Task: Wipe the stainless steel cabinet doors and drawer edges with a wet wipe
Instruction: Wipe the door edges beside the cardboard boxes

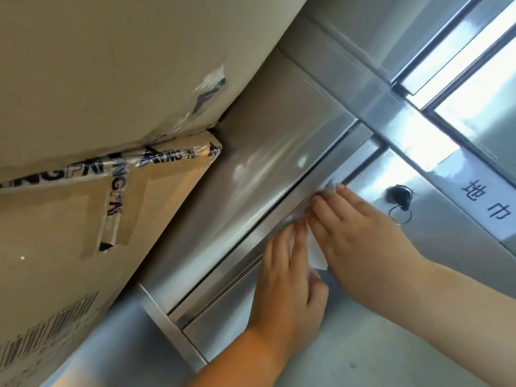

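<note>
A stainless steel cabinet (268,152) fills the tilted view, with a narrow drawer edge (245,247) running diagonally through the middle. A white wet wipe (317,251) lies on that edge. My right hand (354,227) presses it with straight fingers pointing toward the seam. My left hand (287,286) lies flat just below, fingers straight, touching the wipe's lower part and the drawer front. Most of the wipe is hidden under both hands.
A lock with a key and ring (400,198) sits on the door right of my right hand. A white label with characters (485,202) is stuck further right. Taped cardboard boxes (83,191) crowd the cabinet on the left. Glass door panels (474,88) are at the upper right.
</note>
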